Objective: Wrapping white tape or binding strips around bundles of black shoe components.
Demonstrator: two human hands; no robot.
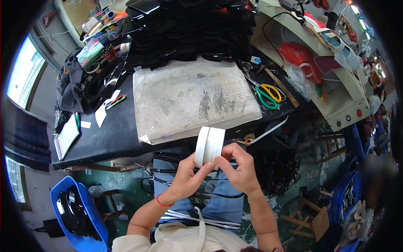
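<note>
Between my hands, over my lap and just short of the table's front edge, is a white roll of tape (213,145), seen from its side with a groove round it. My left hand (187,175) grips its left and lower side, thumb pressed to the bottom. My right hand (239,168) pinches its lower right part, and the thumb tips nearly meet. White strips (184,216) lie over my lap, and black strips (168,170) cross my legs. Beyond the roll lies a stained pale board (168,96) on the black table (119,140).
Scissors with green and yellow handles (268,95) and a wooden-handled hammer (282,88) lie right of the board. A big pile of glossy black pieces (189,33) stands behind it. A green-red cutter (116,102) is at left. A blue tub (79,214) and wooden stool (310,218) stand below.
</note>
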